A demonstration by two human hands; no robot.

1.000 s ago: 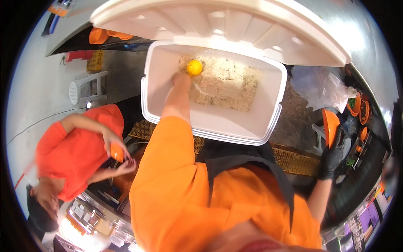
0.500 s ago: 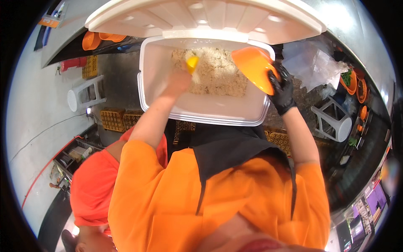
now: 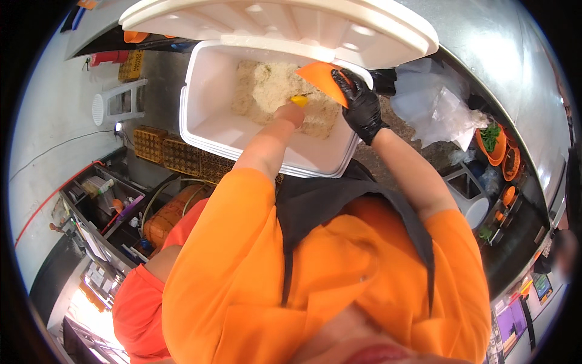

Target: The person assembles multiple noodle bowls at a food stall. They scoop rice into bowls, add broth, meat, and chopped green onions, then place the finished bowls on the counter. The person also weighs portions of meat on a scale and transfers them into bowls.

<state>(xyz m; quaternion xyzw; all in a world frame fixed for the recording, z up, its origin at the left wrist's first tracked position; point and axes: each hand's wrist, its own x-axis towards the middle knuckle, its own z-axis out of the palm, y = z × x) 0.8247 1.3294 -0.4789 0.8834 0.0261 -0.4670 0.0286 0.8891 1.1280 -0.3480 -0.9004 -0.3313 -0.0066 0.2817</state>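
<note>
A large white cooler box (image 3: 209, 112) with its lid (image 3: 285, 24) raised holds a bed of pale, rice-like grains (image 3: 267, 85). My bare left hand (image 3: 290, 113) reaches down into the box, closed on a yellow scoop (image 3: 299, 101) low over the grains. Whether the scoop is loaded I cannot see. My right hand (image 3: 364, 115), in a black glove, grips an orange bowl (image 3: 322, 77) by its edge. The bowl is tilted over the right part of the box, near the scoop. Its inside is hidden from view.
A person in a red shirt (image 3: 142, 309) is close at my left. Yellow crates (image 3: 182, 156) and a grey stool (image 3: 118, 103) lie left of the box. At the right are clear plastic bags (image 3: 430, 100), another stool (image 3: 473, 197) and an orange bowl of greens (image 3: 492, 145).
My left hand has moved the scoop rightward over the grains, closer to the orange bowl. The bowl is turned more edge-on. The whole view has shifted, showing more of the left side.
</note>
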